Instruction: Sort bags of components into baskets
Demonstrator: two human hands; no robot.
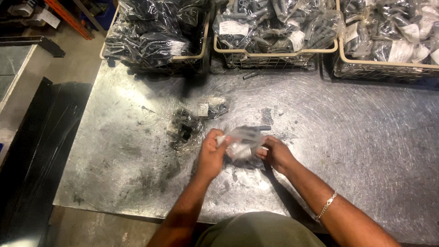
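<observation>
Head view, only one. Person stands at the near edge of a scuffed metal worktable (347, 137), both bare hands over its middle. Left hand (211, 155) and right hand (276, 153) share one small clear plastic bag (244, 142) with dark grey parts inside. Left fingers are curled and pinched on the bag's left end; right fingers are closed on its right end, thumb side toward the person. The bag is held just above the table surface rather than lying on it, stretched between the two grips, likely so the film stays taut and the contents stay put. A white label patch shows on the bag; not readable. A chain bracelet (326, 205) sits on the right wrist.

Just left of the hands, toward the table centre, lie two more small filled bags (192, 123), touching each other, set down within easy reach. A single loose dark tube piece (250, 74) lies near the far edge.

Along the far edge stand three wire baskets: left basket (197, 56), middle basket (274, 54), right basket (388, 66), all heaped with similar bagged grey parts, side by side and well apart from the hands. A black slab (41, 151) leans off the table's left edge.
</observation>
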